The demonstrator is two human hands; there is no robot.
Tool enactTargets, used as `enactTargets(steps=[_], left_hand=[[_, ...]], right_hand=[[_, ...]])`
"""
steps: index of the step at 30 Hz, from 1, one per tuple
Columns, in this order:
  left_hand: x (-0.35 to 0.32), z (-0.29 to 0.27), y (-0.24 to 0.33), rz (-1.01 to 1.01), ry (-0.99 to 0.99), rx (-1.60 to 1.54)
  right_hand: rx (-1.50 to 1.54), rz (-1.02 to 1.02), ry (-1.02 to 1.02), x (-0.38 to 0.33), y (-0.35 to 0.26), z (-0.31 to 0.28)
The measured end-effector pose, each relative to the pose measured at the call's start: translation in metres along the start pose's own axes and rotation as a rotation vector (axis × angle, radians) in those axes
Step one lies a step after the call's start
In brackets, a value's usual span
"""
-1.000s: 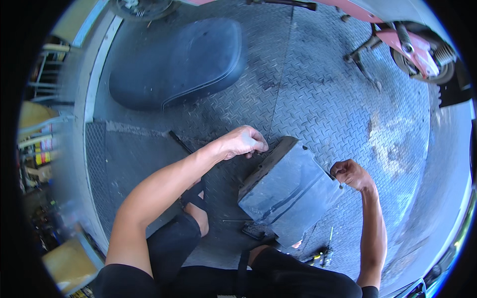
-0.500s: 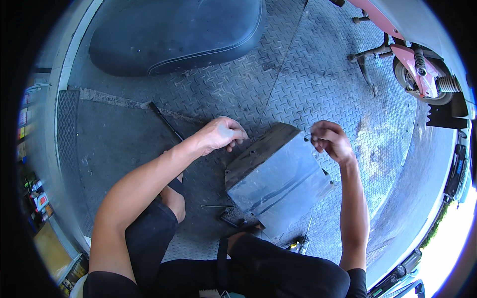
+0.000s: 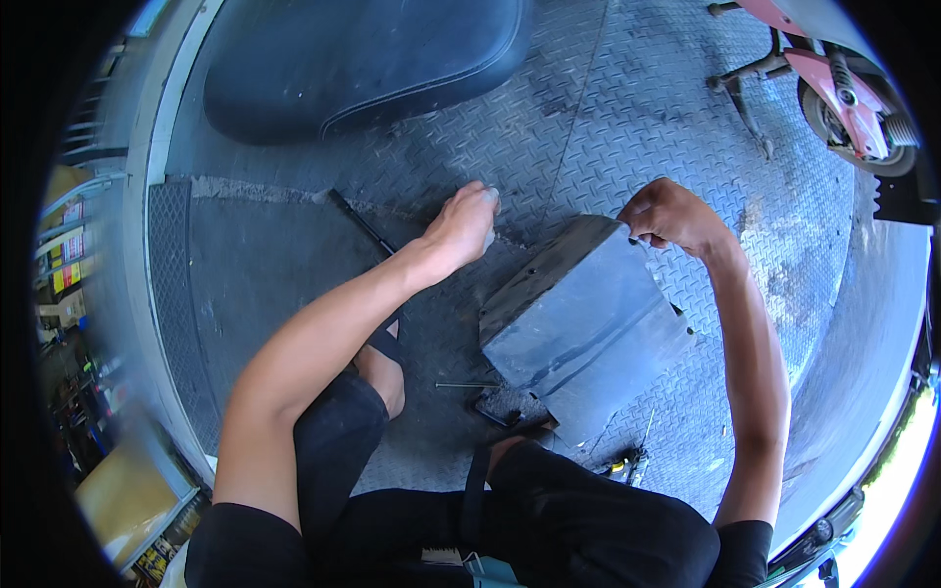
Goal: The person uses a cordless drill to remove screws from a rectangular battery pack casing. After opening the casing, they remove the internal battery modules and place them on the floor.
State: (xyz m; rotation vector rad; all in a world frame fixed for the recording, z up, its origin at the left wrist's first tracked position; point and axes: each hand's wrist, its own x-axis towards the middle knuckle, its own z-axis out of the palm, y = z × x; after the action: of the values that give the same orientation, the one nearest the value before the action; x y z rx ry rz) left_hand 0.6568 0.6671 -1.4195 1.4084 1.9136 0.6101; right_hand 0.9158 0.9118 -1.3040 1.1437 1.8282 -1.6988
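Observation:
A bent grey sheet panel (image 3: pixel 598 323) with a darker folded side lies on the floor before me. My right hand (image 3: pixel 678 220) is at its far corner, with the fingers closed in a pinch there. The fingertips appear to grip the edge, though they partly hide it. My left hand (image 3: pixel 465 231) hovers to the left of the panel, apart from it, with the fingers curled together. Whatever may be in those fingers is hidden. Beneath my left forearm lies a dark rod-like tool (image 3: pixel 361 221).
A black padded seat (image 3: pixel 372 69) rests on the tread-plate floor (image 3: pixel 588 167) at the far left. A thin rod (image 3: pixel 464 384) and a small dark tray-like piece (image 3: pixel 512 405) lie near my knees, with a yellow-black tool (image 3: pixel 623 466) to the right. A pink scooter (image 3: pixel 843 98) stands far right.
My right hand has moved away from me onto the panel's far corner, its fingers now closed there. My left hand has lifted and turned, fingers curled tighter. The whole view has shifted slightly.

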Motion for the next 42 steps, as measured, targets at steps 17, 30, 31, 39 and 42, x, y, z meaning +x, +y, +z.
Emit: enactTargets(steps=[17,30,31,39,42], left_hand=[[0.037,-0.010,0.010,0.315,0.159,0.366],[0.018,-0.046,0.059,0.243,0.207,0.279],[0.018,-0.050,0.060,0.231,0.211,0.279],[0.016,-0.093,0.057,-0.157,0.161,0.195],[0.018,-0.087,0.068,-0.184,0.091,0.023]], right_hand=[[0.238,-0.106,0.001,0.002,0.036,0.008],[0.318,-0.015,-0.146,0.027,0.038,0.002],[0.300,-0.003,-0.134,0.029,0.040,0.004],[0.440,-0.121,-0.069,0.022,0.056,0.012],[0.374,-0.135,-0.076,0.023,0.055,0.008]])
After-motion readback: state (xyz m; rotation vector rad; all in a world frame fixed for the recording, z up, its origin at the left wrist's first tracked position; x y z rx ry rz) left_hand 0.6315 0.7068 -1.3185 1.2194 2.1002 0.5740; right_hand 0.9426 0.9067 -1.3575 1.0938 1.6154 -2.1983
